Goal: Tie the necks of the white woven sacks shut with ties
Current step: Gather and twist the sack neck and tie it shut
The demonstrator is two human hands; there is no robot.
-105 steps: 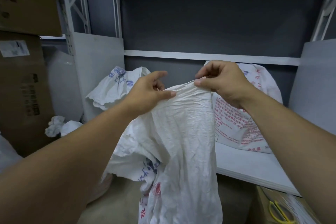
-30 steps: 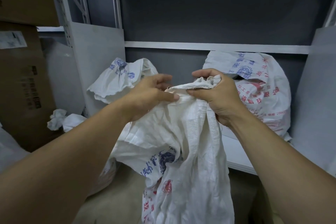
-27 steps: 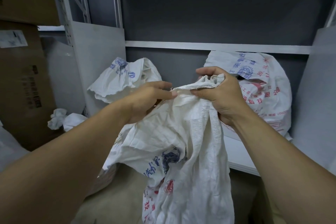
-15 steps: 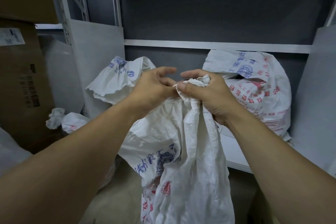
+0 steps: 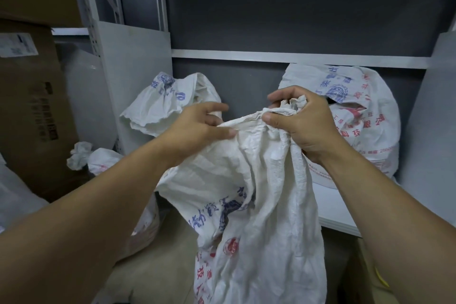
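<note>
Sack (image 5: 259, 205) neck — right hand (image 5: 306, 128) (contents hidden)

White shelf board and tan floor: sacks and a box are carried.

A printed sack (image 5: 365, 116) is set on the white shelf board (image 5: 340, 207) at the right, against the dark back wall. On the floor (image 5: 158, 264) at the left a cardboard box (image 5: 32, 111) is stood, with a bunched-neck sack (image 5: 101, 159) just beside it — further back an open-necked sack (image 5: 170, 103) is propped, its base hidden. Whether the hanging sack (image 5: 259, 205) reaches the floor cannot be told.
</note>
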